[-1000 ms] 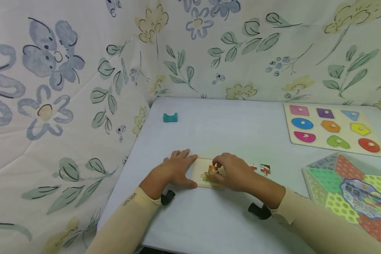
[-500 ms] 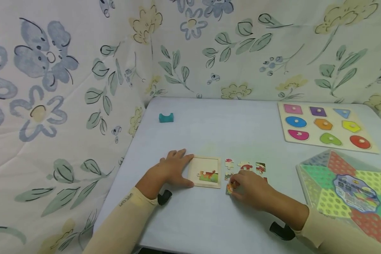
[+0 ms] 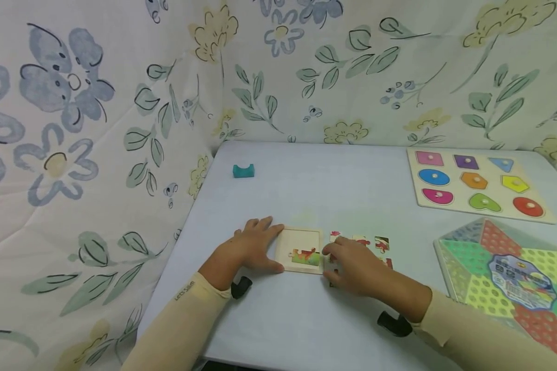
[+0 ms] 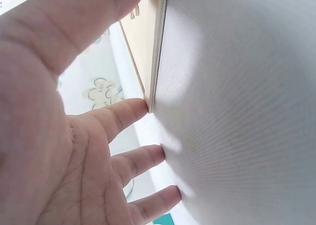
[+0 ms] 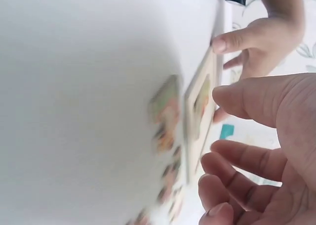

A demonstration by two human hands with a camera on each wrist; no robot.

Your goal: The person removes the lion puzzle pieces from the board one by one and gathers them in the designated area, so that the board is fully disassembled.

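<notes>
My left hand (image 3: 250, 246) rests at the left side of a shallow wooden puzzle tray (image 3: 298, 234), its thumb and index finger touching the edge, fingers spread. In the tray's lower right lie joined jigsaw pieces (image 3: 305, 256) with an orange and green picture. Just right of the tray, my right hand (image 3: 359, 268) hovers over loose jigsaw pieces (image 3: 382, 243). Its thumb and fingers stand apart with nothing between them in the right wrist view. Part of the loose pieces is hidden beneath that hand; those in the right wrist view (image 5: 165, 106) are blurred.
A shape board with knobbed pieces (image 3: 480, 180) lies at the back right. In front of it is a clear-wrapped hexagonal board (image 3: 496, 273) with coloured sections. A small teal block (image 3: 243, 171) stands at the back left. Floral cloth (image 3: 278, 93) hangs behind the table.
My right hand moved from over the tray, where it pinched a piece, right to the loose pieces. It has since shifted slightly left, fingers parted. The left hand keeps its place at the tray.
</notes>
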